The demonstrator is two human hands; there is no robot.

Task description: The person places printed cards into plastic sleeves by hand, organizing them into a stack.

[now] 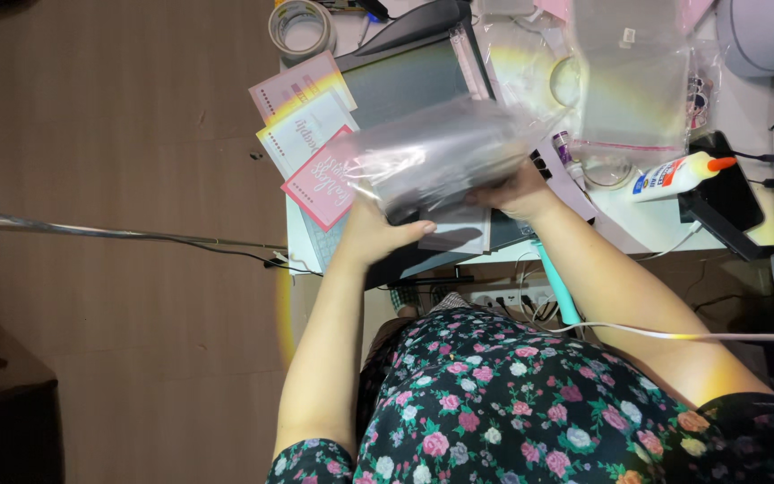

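Nearest to me, I am seeing both of my forearms reaching forward over a floral dress toward the near edge of the bench (674, 235). My left hand (378, 235) is cupping the clear plastic bag (432, 157) from below and from the near side, thumb pointing toward the right hand, fingers tucked under the bag's lower left end. My right hand (521, 193) is closing on the bag's right end, fingers wrapped over the far side, so the grip on each side is holding the bag rather than standing wide. The bag is blurring in the picture, so I cannot say for sure whether anything is inside it; it looks crumpled and greyish.

The bag's long axis is running left to right and tilting slightly up toward the right, spanning between the two hands, above the bench's left part and not resting on it. Both hands are touching it; neither is clearly nearer.

Just beyond and under the bag, pink and white cards (311, 134) are fanning out over the bench's left edge, beside a dark cutting mat (405, 81). Farther right, a glue bottle (678, 175) with an orange cap is lying near the right side, and a tape roll (300, 27) is sitting at the far left corner.
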